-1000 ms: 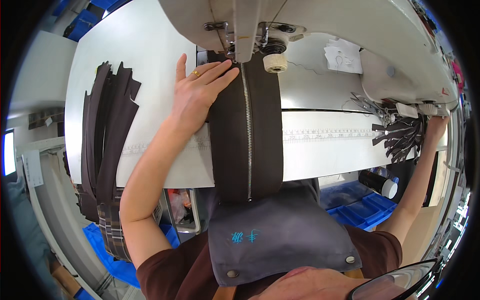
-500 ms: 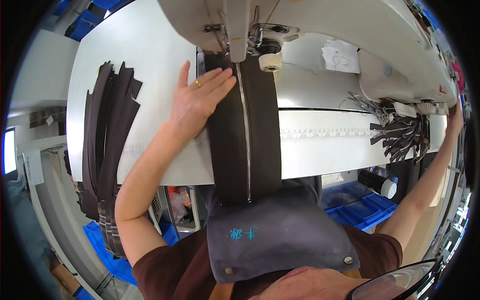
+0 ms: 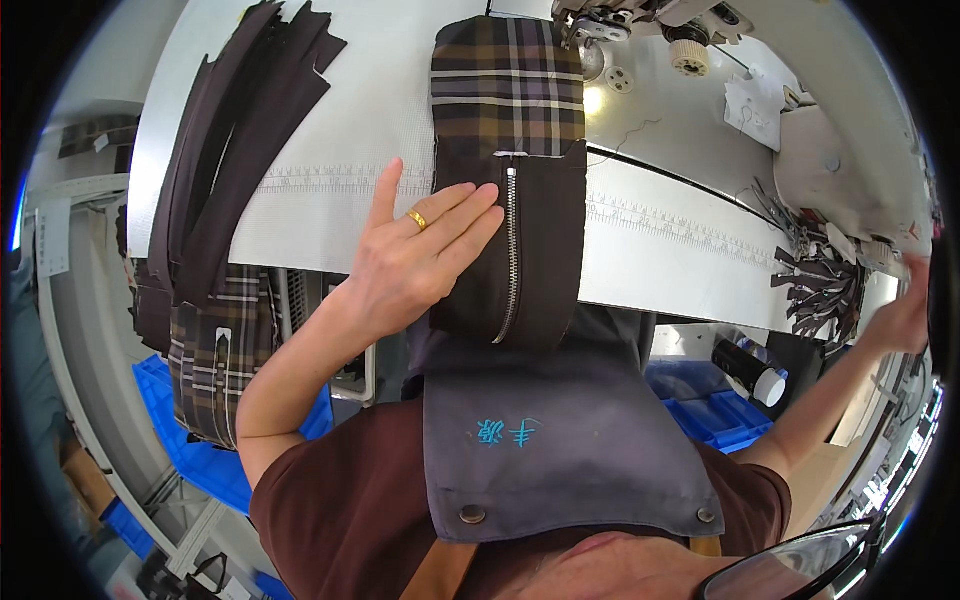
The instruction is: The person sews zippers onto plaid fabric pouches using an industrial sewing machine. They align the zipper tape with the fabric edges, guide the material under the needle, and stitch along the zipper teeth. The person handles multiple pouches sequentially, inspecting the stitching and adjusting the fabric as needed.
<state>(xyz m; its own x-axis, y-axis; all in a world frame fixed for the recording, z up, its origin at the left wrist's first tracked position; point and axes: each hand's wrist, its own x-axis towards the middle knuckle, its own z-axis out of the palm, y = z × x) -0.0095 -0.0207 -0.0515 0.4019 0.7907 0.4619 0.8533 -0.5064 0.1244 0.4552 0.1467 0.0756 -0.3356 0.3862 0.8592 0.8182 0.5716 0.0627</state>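
Observation:
A dark brown fabric panel [image 3: 470,300] with a plaid far section [image 3: 508,85] lies on the sewing table and hangs over its near edge. A metal zipper [image 3: 513,250] runs lengthwise down its dark part. My left hand [image 3: 420,255], with a gold ring, lies flat on the panel, fingers stretched out and tips beside the zipper. Nothing is gripped in it. My right hand [image 3: 900,308] is raised at the far right by the sewing machine's end [image 3: 885,215]; its fingers are blurred and partly hidden. The machine's needle area [image 3: 600,30] is at the panel's far right corner.
Dark fabric strips [image 3: 235,150] lie on the table's left, with plaid pieces [image 3: 215,370] hanging below. A printed ruler [image 3: 680,230] crosses the table. At right are scissors [image 3: 775,210], a bundle of zipper ends [image 3: 820,290], a black bottle [image 3: 745,365] and a blue tray [image 3: 710,415].
The panel's plaid section has come into view beside the needle area. My left hand is now lower in the picture, still flat on the fabric. The machine head appears shifted up and right.

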